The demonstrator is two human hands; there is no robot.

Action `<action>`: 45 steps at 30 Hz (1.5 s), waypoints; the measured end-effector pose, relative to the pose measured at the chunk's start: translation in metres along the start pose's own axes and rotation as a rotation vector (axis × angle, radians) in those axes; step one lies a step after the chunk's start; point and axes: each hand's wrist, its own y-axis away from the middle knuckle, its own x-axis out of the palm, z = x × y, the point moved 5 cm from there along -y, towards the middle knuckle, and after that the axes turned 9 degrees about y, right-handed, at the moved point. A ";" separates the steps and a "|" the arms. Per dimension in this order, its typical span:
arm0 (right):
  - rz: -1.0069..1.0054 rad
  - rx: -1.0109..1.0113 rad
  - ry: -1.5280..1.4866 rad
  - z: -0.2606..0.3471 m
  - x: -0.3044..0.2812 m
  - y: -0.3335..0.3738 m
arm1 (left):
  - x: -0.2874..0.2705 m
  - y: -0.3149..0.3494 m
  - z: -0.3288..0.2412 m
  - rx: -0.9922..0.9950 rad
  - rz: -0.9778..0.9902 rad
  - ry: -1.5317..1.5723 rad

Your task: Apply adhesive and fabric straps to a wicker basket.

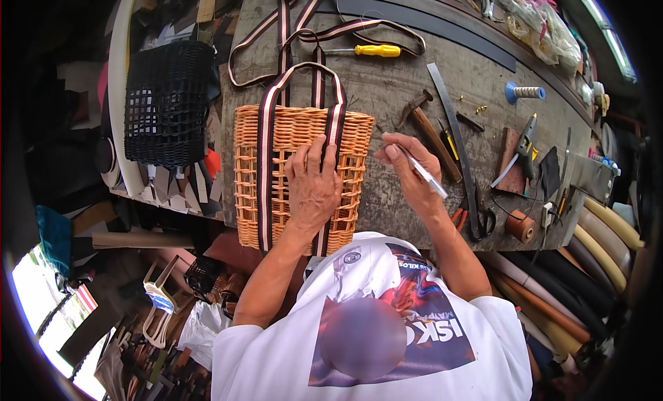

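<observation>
A tan woven wicker basket (353,142) lies at the near edge of the workbench, its lower part overhanging. Two lengths of a dark strap with pale stripes (265,166) run down its front and loop above the rim. My left hand (314,183) rests flat on the basket, fingers stretched over the weave and touching the right strap length. To the right of the basket, my right hand (413,173) is raised over the bench, closed around a slim white pen (427,175). More striped strap (245,49) trails loosely beyond the basket.
A yellow-handled screwdriver (376,50) lies behind the basket. Right of my right hand are a hammer (431,135), a metal ruler (456,132), scissors (485,225), a thread spool (525,92) and a glue gun (527,149). A black woven basket (169,104) stands at left.
</observation>
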 end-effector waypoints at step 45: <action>0.038 0.228 0.114 -0.024 0.053 -0.102 | 0.022 -0.165 0.084 -0.366 0.963 0.878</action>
